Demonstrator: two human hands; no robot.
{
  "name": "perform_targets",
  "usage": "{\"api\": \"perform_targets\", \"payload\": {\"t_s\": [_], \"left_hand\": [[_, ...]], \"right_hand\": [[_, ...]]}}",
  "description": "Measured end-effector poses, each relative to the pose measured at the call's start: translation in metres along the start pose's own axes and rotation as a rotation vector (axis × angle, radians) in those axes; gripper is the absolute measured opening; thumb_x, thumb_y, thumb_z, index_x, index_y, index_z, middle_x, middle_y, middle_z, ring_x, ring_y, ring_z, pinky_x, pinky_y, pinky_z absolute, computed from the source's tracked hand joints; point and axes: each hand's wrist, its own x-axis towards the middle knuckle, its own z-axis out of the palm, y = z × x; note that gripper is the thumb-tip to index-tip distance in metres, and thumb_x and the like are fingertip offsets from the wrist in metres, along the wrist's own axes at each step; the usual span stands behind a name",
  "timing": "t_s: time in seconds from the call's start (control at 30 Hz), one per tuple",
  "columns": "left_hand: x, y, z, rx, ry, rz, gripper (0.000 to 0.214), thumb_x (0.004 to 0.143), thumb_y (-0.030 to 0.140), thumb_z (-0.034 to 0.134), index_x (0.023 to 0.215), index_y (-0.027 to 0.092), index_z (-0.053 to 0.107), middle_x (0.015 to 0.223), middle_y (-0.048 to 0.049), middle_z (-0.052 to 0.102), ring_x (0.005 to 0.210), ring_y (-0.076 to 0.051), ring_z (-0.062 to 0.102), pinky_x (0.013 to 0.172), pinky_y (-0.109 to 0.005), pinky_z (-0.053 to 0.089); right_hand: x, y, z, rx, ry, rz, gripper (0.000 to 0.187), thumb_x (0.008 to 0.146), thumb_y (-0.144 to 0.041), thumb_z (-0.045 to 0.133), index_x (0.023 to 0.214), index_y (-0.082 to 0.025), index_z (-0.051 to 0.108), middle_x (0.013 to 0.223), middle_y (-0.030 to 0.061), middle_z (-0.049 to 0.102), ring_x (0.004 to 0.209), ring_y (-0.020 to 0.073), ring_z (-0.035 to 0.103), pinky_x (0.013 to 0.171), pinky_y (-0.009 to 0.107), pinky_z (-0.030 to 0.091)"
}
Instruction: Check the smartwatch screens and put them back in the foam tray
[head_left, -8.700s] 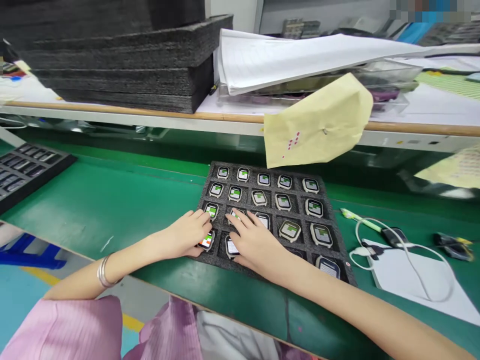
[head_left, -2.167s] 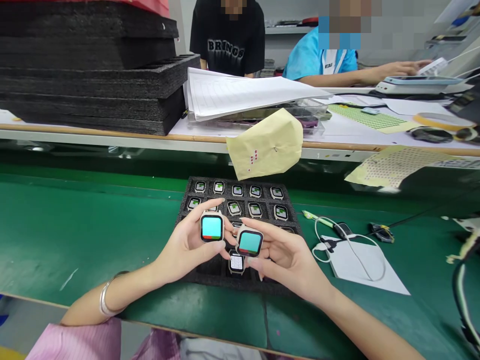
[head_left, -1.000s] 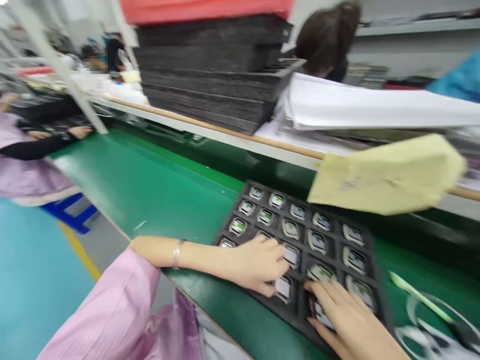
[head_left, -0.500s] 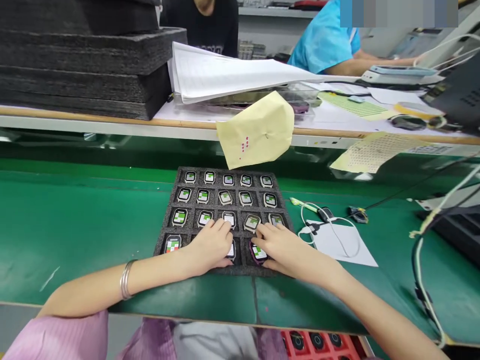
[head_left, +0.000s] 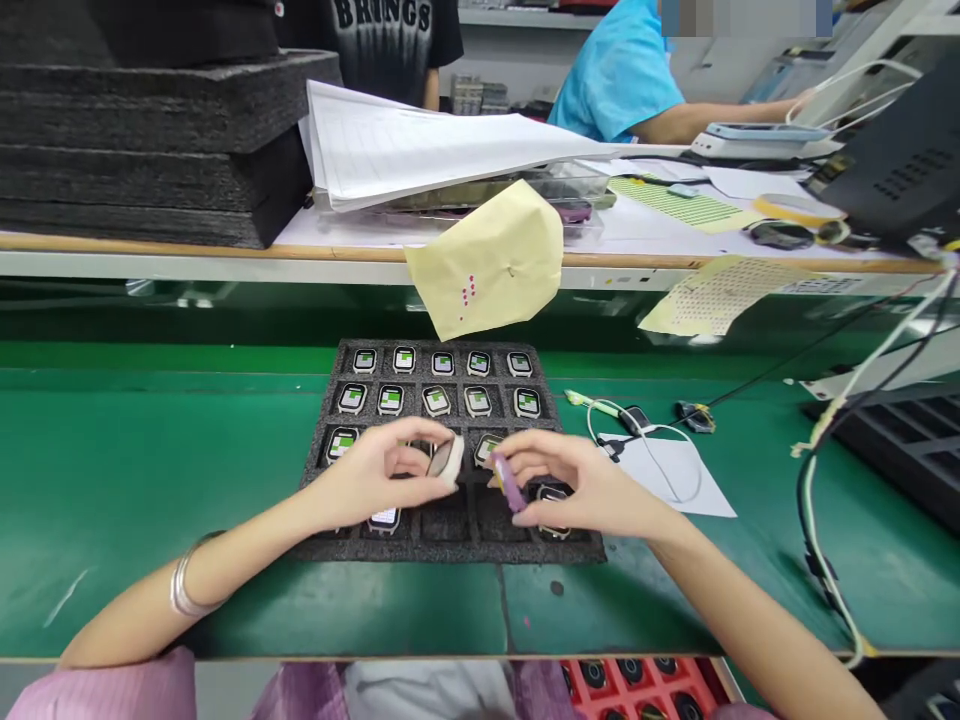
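Note:
My left hand (head_left: 390,465) pinches a silver-white smartwatch case (head_left: 447,461), tilted on edge above the front part of the tray. Facing it, my right hand (head_left: 574,480) grips a purple smartwatch case (head_left: 510,484) between thumb and fingers, also on edge. Beneath both hands lies a black foam tray (head_left: 442,551) with rows of square pockets. Most pockets in the two far rows hold strapless watches with lit white-and-green screens, such as one watch (head_left: 528,402) at the right. Two front-row pockets below my hands are bare. My hands cover part of the third row.
Thick black foam blocks (head_left: 135,160) are stacked on the shelf at left, beside papers (head_left: 442,150). A yellow sheet (head_left: 495,265) hangs from the shelf edge. Right of the tray lie a white cable (head_left: 660,465) and paper. A red tray (head_left: 637,685) sits below the table edge.
Both hands have lifted from the tray, each with a watch out of a front-row pocket. The watches are turned from lying face-up to standing on edge. The view has shifted slightly.

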Motion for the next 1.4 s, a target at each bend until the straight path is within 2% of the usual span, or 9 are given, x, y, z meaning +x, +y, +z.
{"api": "perform_targets", "payload": {"t_s": [0.1,0.23,0.43,0.63,0.73,0.87,1.07,1.23,1.4], "left_hand": [[0.008,0.022,-0.001,-0.319,0.155,0.067,0.048,0.071,0.020,0.080,0.116,0.016,0.063,0.109,-0.0105,0.068,0.088,-0.020,0.067,0.076,-0.030,0.052],[0.011,0.037,-0.003,-0.552,0.198,0.111,0.039,0.069,0.012,0.080,0.106,0.018,0.067,0.110,-0.0106,0.071,0.088,-0.016,0.063,0.075,-0.024,0.048],[0.008,0.029,-0.008,-0.807,0.080,-0.108,0.033,0.071,0.007,0.067,0.104,0.012,0.069,0.098,-0.0147,0.071,0.068,-0.013,0.053,0.058,-0.024,0.041],[0.005,0.029,-0.004,-0.840,0.027,-0.226,0.035,0.072,0.010,0.062,0.107,0.014,0.068,0.101,-0.0105,0.068,0.090,-0.022,0.063,0.074,-0.030,0.049],[0.002,0.031,0.001,-0.794,0.033,-0.205,0.040,0.076,0.013,0.060,0.116,0.016,0.063,0.114,-0.0124,0.066,0.096,-0.028,0.067,0.080,-0.039,0.052],[-0.002,0.032,0.012,-0.637,0.120,-0.101,0.044,0.078,0.009,0.061,0.121,0.017,0.056,0.109,-0.0115,0.069,0.098,-0.026,0.067,0.087,-0.042,0.053],[-0.005,0.031,0.020,-0.475,0.121,0.068,0.034,0.092,0.024,0.058,0.125,0.018,0.052,0.095,-0.0081,0.067,0.084,-0.020,0.067,0.072,-0.034,0.057],[-0.006,0.031,0.018,-0.443,0.157,0.104,0.034,0.094,0.028,0.055,0.126,0.017,0.051,0.088,-0.0062,0.065,0.074,-0.017,0.065,0.060,-0.027,0.057],[-0.009,0.031,0.018,-0.538,0.162,0.125,0.045,0.090,0.021,0.056,0.134,0.016,0.046,0.094,-0.0086,0.067,0.087,-0.022,0.067,0.070,-0.033,0.059]], "right_hand": [[0.014,-0.018,0.000,0.390,0.174,-0.058,0.052,0.071,-0.021,0.082,0.115,-0.018,0.055,0.091,0.0047,0.067,0.080,0.0199,0.068,0.069,0.034,0.058],[0.027,-0.036,0.012,0.465,0.380,-0.130,0.048,0.065,-0.013,0.084,0.102,-0.020,0.054,0.093,0.0017,0.061,0.070,0.0125,0.062,0.047,0.018,0.052],[0.029,-0.028,0.028,0.443,0.305,-0.031,0.047,0.074,-0.017,0.076,0.108,-0.022,0.044,0.094,0.0026,0.064,0.049,0.0067,0.055,0.033,0.014,0.044],[0.027,-0.020,0.029,0.473,0.253,-0.125,0.044,0.080,-0.025,0.073,0.115,-0.023,0.047,0.112,0.0092,0.062,0.066,0.0129,0.063,0.039,0.017,0.048],[0.025,-0.024,0.034,0.452,0.344,-0.152,0.026,0.090,-0.031,0.061,0.112,-0.020,0.050,0.105,0.0092,0.066,0.057,0.0115,0.063,0.039,0.019,0.046],[0.024,-0.027,0.039,0.348,0.449,-0.147,0.020,0.092,-0.034,0.062,0.101,-0.019,0.052,0.091,0.0057,0.070,0.046,0.0092,0.059,0.037,0.019,0.041],[0.018,-0.028,0.040,0.327,0.433,-0.169,0.019,0.093,-0.037,0.062,0.100,-0.022,0.055,0.094,0.0063,0.071,0.049,0.0110,0.061,0.038,0.021,0.042],[0.012,-0.030,0.040,0.332,0.391,-0.188,0.015,0.096,-0.036,0.057,0.104,-0.024,0.057,0.086,0.0032,0.067,0.053,0.0132,0.064,0.040,0.020,0.044],[0.012,-0.032,0.040,0.379,0.369,-0.207,0.012,0.097,-0.032,0.057,0.106,-0.025,0.057,0.091,0.0029,0.066,0.057,0.0136,0.067,0.043,0.020,0.047]]}}
